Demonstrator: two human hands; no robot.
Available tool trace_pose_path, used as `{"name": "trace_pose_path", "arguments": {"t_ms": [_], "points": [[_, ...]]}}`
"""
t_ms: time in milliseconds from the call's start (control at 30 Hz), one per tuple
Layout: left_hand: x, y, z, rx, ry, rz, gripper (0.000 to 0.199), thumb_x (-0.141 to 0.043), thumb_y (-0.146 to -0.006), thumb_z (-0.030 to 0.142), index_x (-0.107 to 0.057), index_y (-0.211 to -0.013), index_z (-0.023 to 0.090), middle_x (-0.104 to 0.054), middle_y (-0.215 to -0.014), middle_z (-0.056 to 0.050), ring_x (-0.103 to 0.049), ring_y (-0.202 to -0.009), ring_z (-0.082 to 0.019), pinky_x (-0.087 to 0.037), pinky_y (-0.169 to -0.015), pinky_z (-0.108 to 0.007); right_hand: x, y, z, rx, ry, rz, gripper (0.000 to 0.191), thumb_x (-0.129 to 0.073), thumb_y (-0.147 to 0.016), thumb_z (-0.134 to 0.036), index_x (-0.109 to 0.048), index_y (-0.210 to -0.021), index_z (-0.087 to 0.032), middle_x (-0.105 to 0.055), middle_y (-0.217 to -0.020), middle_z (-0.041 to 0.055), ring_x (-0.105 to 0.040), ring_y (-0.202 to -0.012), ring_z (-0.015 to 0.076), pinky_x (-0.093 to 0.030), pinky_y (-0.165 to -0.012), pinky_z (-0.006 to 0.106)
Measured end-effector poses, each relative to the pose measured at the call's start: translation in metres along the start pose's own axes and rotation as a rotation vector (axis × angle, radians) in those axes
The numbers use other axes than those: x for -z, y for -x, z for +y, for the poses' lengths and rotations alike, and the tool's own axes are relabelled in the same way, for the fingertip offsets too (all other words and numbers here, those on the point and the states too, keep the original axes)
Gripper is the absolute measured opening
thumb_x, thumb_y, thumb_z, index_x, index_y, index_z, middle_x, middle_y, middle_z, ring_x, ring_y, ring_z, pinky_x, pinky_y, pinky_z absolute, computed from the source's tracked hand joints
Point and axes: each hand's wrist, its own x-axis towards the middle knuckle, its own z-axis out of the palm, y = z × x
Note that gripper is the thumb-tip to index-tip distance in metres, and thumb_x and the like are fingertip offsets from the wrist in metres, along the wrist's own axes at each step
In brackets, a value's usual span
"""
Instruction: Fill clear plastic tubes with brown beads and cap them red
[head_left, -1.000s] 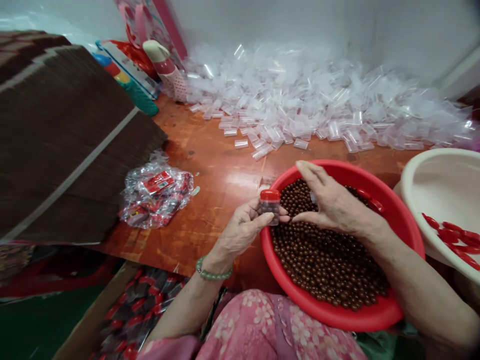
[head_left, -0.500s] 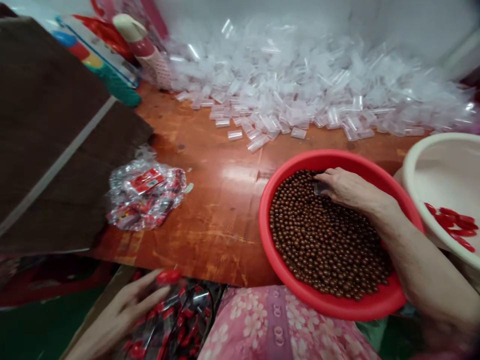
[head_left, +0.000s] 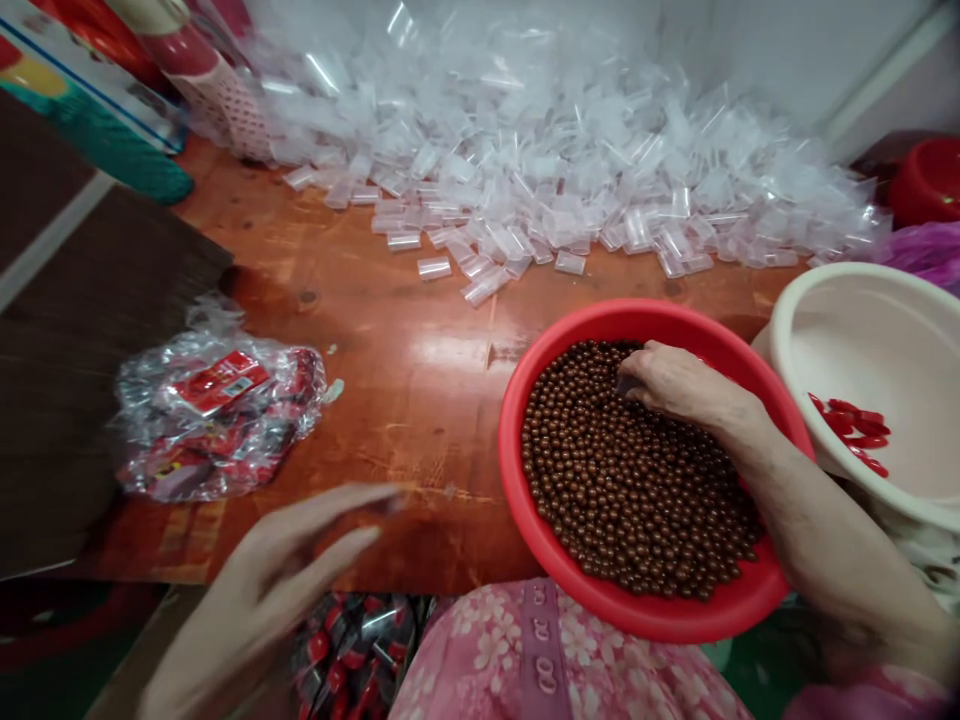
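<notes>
My right hand (head_left: pixel 679 385) is inside the red basin (head_left: pixel 517 480), its fingers closed at the top of the small brown balls (head_left: pixel 630 490). Between the fingertips shows the edge of a small clear plastic case (head_left: pixel 628 385); most of it is hidden. My left hand (head_left: pixel 262 590), a little blurred, hovers over the table's front edge with thumb and fingers apart and nothing visible in them. Beneath it lie several clear cases with red caps (head_left: pixel 352 650), dark contents inside.
A heap of empty clear plastic cases (head_left: pixel 525 190) covers the back of the wooden table (head_left: pixel 420 400). A cream basin (head_left: pixel 784 330) with red caps (head_left: pixel 855 430) stands on the right. At left are a clear bag of red packets (head_left: pixel 217 410) and a brown box (head_left: pixel 67 330).
My left hand has let go of the red-capped case and risen over the table edge. My right hand has sunk slightly into the balls with its case. The view has shifted right.
</notes>
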Motion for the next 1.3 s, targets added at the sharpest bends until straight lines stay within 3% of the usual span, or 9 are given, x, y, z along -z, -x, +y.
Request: {"name": "trace_pose_path", "arguments": {"t_ms": [200,300,400,567,800,900,1033,1167,1300], "points": [[-0.076,-0.09,0.091,-0.625,0.289,-0.042,0.022,-0.064,-0.091,0.026,-0.074,-0.109,0.02,-0.08,-0.098,-0.006,-0.074,-0.087,-0.019,-0.059,-0.088,-0.033,-0.002,-0.002,0.003,-0.049,-0.381,0.183,0.021,-0.06,-0.09,-0.028,-0.065,-0.109,-0.02,-0.073,-0.096,0.0046,-0.067,-0.085,0.0193,-0.049,-0.075,0.028],[-0.107,-0.106,0.108,-0.79,0.267,-0.044,0.024,-0.055,-0.095,0.019,-0.071,-0.113,0.016,-0.079,-0.102,-0.01,-0.074,-0.092,-0.019,-0.059,-0.089,-0.034,-0.008,-0.008,0.001,-0.186,-0.465,0.296,0.019,-0.058,-0.09,-0.029,-0.062,-0.105,-0.018,-0.072,-0.095,0.0074,-0.066,-0.084,0.0208,-0.048,-0.076,0.03],[-0.123,-0.111,0.106,-0.871,0.121,-0.044,0.033,-0.045,-0.096,0.01,-0.065,-0.121,0.01,-0.075,-0.112,-0.016,-0.072,-0.104,-0.022,-0.059,-0.095,-0.038,-0.015,-0.013,-0.007,-0.213,-0.498,0.233,0.012,-0.056,-0.089,-0.025,-0.06,-0.098,-0.017,-0.071,-0.089,0.007,-0.065,-0.08,0.0199,-0.047,-0.074,0.029],[-0.125,-0.112,0.102,-0.918,-0.101,-0.093,0.043,-0.04,-0.088,-0.001,-0.059,-0.126,0.005,-0.072,-0.121,-0.019,-0.07,-0.111,-0.025,-0.057,-0.099,-0.041,-0.023,-0.018,-0.015,-0.16,-0.618,-0.075,0.005,-0.058,-0.08,-0.019,-0.056,-0.076,-0.018,-0.063,-0.066,0.001,-0.059,-0.059,0.0146,-0.042,-0.056,0.023],[-0.118,-0.112,0.109,-0.965,-0.275,-0.283,0.032,-0.043,-0.084,0.001,-0.063,-0.106,0.012,-0.074,-0.104,-0.013,-0.069,-0.099,-0.025,-0.055,-0.09,-0.042,-0.041,-0.024,-0.014,-0.11,-0.962,-0.481,0.005,-0.056,-0.067,-0.02,-0.054,-0.063,-0.018,-0.05,-0.046,-0.0054,-0.043,-0.037,0.0081,-0.036,-0.037,0.018],[-0.115,-0.112,0.111,-0.999,-0.339,-0.367,0.02,-0.055,-0.086,0.014,-0.062,-0.104,0.013,-0.071,-0.099,-0.012,-0.066,-0.096,-0.028,-0.053,-0.088,-0.043,-0.048,-0.026,-0.016,-0.086,-1.104,-0.543,0.012,-0.054,-0.065,-0.027,-0.053,-0.058,-0.018,-0.045,-0.04,-0.0058,-0.037,-0.032,0.0063,-0.031,-0.032,0.017],[-0.115,-0.11,0.113,-0.989,-0.4,-0.389,0.036,-0.066,-0.087,0.033,-0.059,-0.117,0.013,-0.068,-0.102,-0.012,-0.063,-0.097,-0.029,-0.052,-0.087,-0.044,-0.055,-0.026,-0.02,-0.058,-1.23,-0.582,0.016,-0.052,-0.061,-0.032,-0.051,-0.053,-0.018,-0.042,-0.035,-0.0053,-0.031,-0.028,0.0059,-0.024,-0.027,0.017],[-0.119,-0.106,0.11,-0.973,-0.389,-0.333,0.035,-0.058,-0.094,0.025,-0.058,-0.128,0.016,-0.066,-0.103,-0.01,-0.062,-0.096,-0.026,-0.053,-0.086,-0.041,-0.055,-0.025,-0.024,-0.036,-1.291,-0.606,0.023,-0.054,-0.063,-0.038,-0.053,-0.053,-0.017,-0.048,-0.036,-0.0027,-0.033,-0.026,0.0067,-0.024,-0.025,0.017],[-0.12,-0.109,0.107,-0.97,-0.117,-0.265,0.028,-0.058,-0.094,0.017,-0.064,-0.121,0.018,-0.068,-0.108,-0.009,-0.064,-0.099,-0.022,-0.055,-0.09,-0.038,-0.045,-0.021,-0.027,0.01,-1.307,-0.577,0.032,-0.058,-0.07,-0.046,-0.057,-0.059,-0.016,-0.055,-0.041,-0.0003,-0.038,-0.027,0.0071,-0.025,-0.026,0.017]]}}
